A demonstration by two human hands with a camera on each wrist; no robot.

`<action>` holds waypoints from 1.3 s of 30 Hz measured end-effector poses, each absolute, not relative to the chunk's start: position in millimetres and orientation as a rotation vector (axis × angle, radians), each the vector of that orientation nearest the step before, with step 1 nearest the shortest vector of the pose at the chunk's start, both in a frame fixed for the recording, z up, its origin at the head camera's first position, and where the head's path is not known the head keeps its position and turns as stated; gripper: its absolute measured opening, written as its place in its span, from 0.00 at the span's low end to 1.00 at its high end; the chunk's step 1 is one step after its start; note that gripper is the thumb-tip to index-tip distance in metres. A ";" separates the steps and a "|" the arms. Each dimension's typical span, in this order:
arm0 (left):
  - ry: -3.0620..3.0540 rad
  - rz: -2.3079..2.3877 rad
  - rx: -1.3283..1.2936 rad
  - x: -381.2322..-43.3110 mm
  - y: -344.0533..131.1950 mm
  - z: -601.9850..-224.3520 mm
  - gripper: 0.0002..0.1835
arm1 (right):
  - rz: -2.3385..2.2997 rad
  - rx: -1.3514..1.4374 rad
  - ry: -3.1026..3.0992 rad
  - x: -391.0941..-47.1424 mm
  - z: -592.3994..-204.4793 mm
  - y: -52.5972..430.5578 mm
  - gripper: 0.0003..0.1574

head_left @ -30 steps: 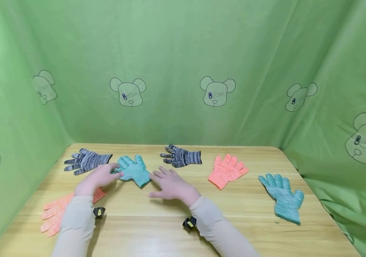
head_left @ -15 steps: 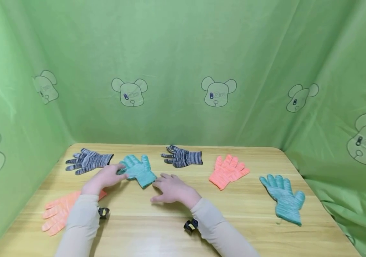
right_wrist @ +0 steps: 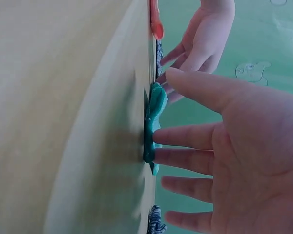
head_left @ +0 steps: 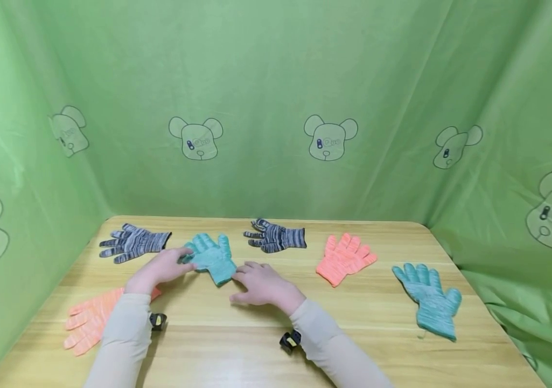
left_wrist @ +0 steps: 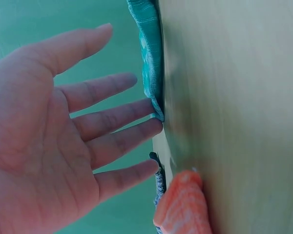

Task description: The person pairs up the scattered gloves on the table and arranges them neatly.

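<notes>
A teal knit glove [head_left: 214, 260] lies flat on the wooden table between the two hands, its fingers toward the back and its cuff toward the right hand. My left hand [head_left: 165, 268] is at the glove's left side, fingertips at its edge. In the left wrist view, the left hand [left_wrist: 44, 141] has its fingers extended, with two fingertips at the teal glove's border. My right hand [head_left: 265, 286] reaches the cuff corner from the right. Seen from the right wrist, the right hand [right_wrist: 263, 151] has straight fingers, two of them touching the teal glove [right_wrist: 154, 122].
Two grey-black striped gloves [head_left: 135, 242] lie along the table's back. One orange glove [head_left: 91, 318] is partly under the left forearm; another orange glove [head_left: 343, 260] sits right of centre. A second teal glove [head_left: 431, 302] lies far right. Green curtains [head_left: 266, 178] surround the table.
The middle teal glove has slid to the right and turned slightly, with the left hand moving right alongside it. The right hand has shifted slightly until its fingertips meet the cuff.
</notes>
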State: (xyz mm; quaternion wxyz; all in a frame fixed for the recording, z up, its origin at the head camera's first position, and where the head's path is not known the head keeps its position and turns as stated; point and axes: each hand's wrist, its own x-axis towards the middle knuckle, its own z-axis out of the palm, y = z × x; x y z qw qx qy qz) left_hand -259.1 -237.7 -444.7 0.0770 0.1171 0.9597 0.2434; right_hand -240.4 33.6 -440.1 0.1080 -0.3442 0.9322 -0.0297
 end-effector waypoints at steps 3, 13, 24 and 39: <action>2.871 0.734 0.363 -258.6 -236.1 -444.7 0.32 | -0.074 -1.037 2.723 -232.8 -438.1 36.3 0.43; 2.845 0.755 0.414 -258.0 -227.5 -443.2 0.31 | 0.002 -1.174 2.685 -210.2 -434.5 42.1 0.43; 2.806 0.750 0.503 -258.2 -211.7 -443.4 0.30 | 0.120 -1.312 2.609 -189.1 -426.4 43.1 0.42; 2.762 0.800 0.540 -252.5 -202.3 -437.0 0.31 | -0.029 -1.386 2.569 -191.3 -419.8 48.1 0.38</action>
